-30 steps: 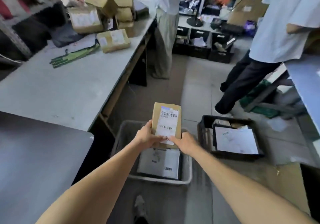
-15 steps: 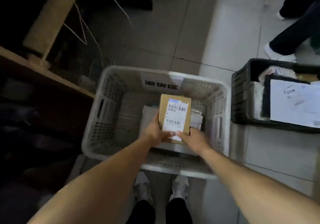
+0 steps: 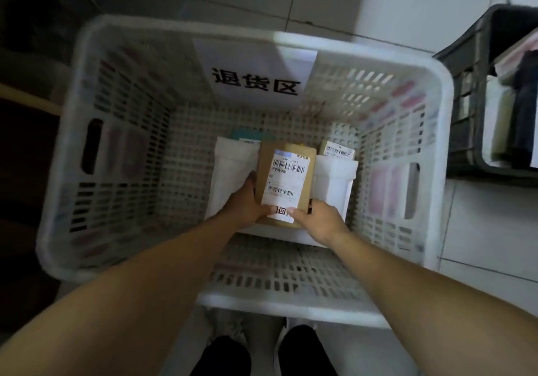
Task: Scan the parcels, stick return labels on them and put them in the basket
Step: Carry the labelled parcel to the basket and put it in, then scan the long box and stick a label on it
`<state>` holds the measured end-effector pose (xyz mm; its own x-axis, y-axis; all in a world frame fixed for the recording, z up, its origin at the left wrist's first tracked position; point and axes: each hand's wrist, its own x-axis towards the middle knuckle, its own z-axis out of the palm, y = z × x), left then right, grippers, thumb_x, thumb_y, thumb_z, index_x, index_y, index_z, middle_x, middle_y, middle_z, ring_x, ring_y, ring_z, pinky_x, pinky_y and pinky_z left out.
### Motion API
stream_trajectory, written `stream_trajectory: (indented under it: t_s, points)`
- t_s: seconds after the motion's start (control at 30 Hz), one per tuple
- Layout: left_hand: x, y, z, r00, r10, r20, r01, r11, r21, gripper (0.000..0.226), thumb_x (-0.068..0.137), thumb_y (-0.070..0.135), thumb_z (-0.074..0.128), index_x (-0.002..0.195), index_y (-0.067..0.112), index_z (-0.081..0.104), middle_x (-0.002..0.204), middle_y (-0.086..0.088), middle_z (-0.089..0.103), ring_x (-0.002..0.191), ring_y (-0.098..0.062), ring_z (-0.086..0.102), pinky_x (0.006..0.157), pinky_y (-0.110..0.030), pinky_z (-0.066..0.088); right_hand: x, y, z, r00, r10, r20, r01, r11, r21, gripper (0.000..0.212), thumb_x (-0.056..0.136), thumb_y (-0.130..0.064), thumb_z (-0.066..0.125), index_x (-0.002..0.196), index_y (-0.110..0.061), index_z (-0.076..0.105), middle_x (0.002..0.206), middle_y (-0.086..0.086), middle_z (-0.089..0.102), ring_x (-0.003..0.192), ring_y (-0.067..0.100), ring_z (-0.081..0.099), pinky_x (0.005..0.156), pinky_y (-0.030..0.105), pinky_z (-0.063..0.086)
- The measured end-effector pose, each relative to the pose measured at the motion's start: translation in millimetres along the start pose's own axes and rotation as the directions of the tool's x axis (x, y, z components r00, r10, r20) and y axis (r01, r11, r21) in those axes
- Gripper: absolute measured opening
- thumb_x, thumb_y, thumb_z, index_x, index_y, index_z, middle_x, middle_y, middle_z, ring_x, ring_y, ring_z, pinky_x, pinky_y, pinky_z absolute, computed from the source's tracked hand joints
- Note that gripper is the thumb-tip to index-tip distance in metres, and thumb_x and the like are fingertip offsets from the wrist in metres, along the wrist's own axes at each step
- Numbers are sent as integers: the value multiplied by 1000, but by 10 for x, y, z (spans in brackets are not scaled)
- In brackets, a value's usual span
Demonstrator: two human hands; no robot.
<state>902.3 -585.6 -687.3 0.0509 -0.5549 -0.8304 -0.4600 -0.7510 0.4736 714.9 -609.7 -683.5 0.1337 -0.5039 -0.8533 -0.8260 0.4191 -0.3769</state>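
Parcel [image 3: 286, 183] between both hands' grip

The floor [image 3: 407, 11] is laid with large pale tiles parted by thin dark joints; it is bright at the upper right and falls into deep shadow toward the left. At the left edge a pale wooden strip [image 3: 26, 99] slants across a dark, blurred area where no detail can be made out. At the right edge a black slotted plastic crate [image 3: 463, 107] stands on the tiles, holding light and dark things too blurred to name.
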Motion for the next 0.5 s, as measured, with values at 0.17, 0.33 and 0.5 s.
stream_trajectory:
  t_s: [0.17,0.33,0.5]
  points:
    - [-865,797,-438,996,-20,-85,51,926,374,95,95,37,65,159,21,-3,152,-11,42,133,-32,46,103,-39,44,-761,-603,-426,996,-52,-73,28,953,-301,47,96,-51,52,125,-14,50,121,10,61,106,29,59,79,36,49]
    - [-2280,1779,-1276,982,177,-70,-53,609,791,83,98,52,50,160,26,2,168,-8,1,153,-35,2,123,-51,11,-2200,-1677,-1284,967,-253,-23,159,673,-722,71,89,-54,59,148,-23,36,150,10,40,134,34,39,104,46,40]
    - [-4021,2582,-2012,895,358,-265,3,589,808,87,90,62,52,159,27,12,167,-9,9,153,-36,4,122,-50,8,-3970,-2753,-2005,881,-460,-108,196,563,-803,66,86,-56,55,141,-21,42,146,11,40,134,35,34,104,48,34]
